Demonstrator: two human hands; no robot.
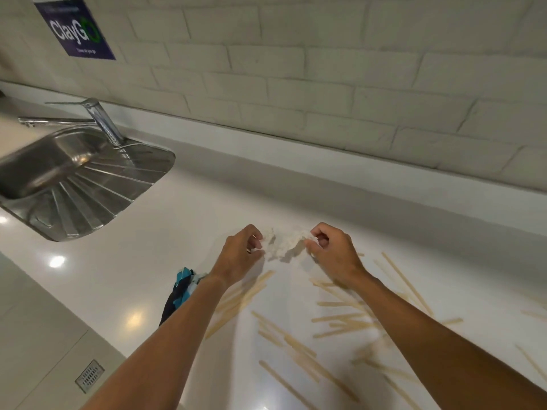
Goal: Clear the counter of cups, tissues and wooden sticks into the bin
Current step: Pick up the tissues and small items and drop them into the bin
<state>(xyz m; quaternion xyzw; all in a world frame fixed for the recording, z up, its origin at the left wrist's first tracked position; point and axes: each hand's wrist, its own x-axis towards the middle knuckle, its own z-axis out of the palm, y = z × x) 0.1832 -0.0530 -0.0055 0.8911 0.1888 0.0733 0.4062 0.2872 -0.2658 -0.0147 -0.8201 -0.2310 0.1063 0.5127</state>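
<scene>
The crumpled tissue [283,244] lies between both hands, its length running left-right; left hand [241,254] and right hand [330,251] each pinch one end.

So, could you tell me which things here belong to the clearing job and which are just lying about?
Job: tissue, pinched by left hand and right hand; wooden sticks scattered on counter.
Just there: sink, tap, wall sign, blue-and-dark fabric at counter edge.
</scene>
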